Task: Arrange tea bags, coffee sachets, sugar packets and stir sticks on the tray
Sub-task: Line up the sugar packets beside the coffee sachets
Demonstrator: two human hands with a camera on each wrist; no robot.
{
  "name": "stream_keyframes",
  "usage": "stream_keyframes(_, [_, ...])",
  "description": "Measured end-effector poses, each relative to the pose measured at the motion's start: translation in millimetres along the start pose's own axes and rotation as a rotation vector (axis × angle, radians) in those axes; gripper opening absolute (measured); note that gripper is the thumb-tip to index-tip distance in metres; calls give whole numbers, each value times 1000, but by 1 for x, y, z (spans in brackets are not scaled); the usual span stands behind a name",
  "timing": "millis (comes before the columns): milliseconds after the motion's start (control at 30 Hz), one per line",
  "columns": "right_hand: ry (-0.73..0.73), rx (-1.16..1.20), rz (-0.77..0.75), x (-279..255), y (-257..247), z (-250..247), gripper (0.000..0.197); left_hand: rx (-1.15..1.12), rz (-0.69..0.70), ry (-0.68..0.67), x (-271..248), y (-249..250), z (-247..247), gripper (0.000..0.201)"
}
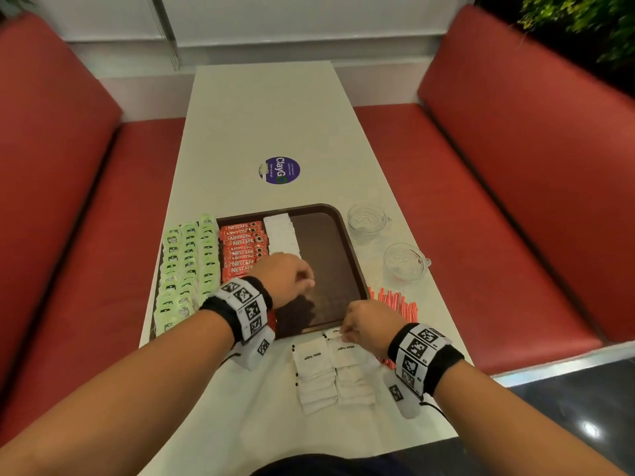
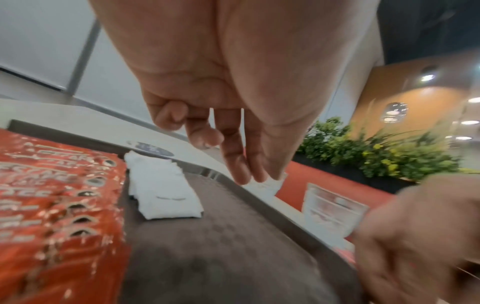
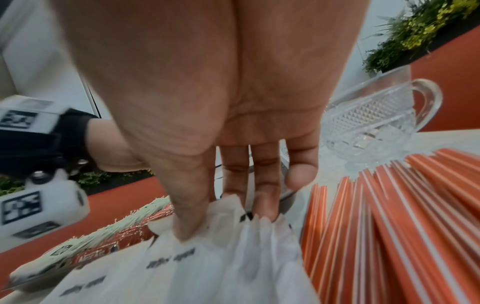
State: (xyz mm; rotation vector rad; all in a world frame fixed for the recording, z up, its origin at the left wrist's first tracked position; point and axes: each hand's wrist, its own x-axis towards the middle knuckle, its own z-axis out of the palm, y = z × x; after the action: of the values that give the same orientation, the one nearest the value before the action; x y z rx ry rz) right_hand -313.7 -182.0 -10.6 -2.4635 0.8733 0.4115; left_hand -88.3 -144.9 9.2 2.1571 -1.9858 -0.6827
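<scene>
Our left hand (image 2: 233, 92) pinches a white sugar packet (image 2: 267, 185) over the tray (image 1: 330, 255); our right hand (image 3: 221, 123) pinches another packet (image 3: 228, 242) from the stacks.

Both forearms reach forward from the near edge, bare, each wrist wrapped in a black band carrying white blocks printed with black-and-white markers.

Left hand (image 1: 287, 278): back up, raised, toward 11 o'clock from the right hand. Fingers (image 2: 235, 164) point down; thumb and first fingers meet at the tips, pinching a small white packet (image 2: 267, 185). The ring and little fingers curl in toward the palm.

Right hand (image 1: 369, 326): lower and nearer, back up, wrist angled toward 10 o'clock. Thumb and fingers (image 3: 265, 185) point down and press together on the top edge of a white sugar packet (image 3: 228, 232). Hands well apart, not touching.
</scene>
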Motion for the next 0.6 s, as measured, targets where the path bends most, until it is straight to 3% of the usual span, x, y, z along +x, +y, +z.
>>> stream_keyframes(233, [93, 36, 15, -4, -2, 5, 12, 163, 114, -217, -45, 21, 30, 34])
stream_keyframes(367, [153, 109, 37, -9, -6, 4, 10, 251, 122, -260, -55, 25, 48, 46])
stream_keyframes(600, [244, 247, 81, -16, -5, 10, 8, 203, 120, -197, -61, 23, 52, 29])
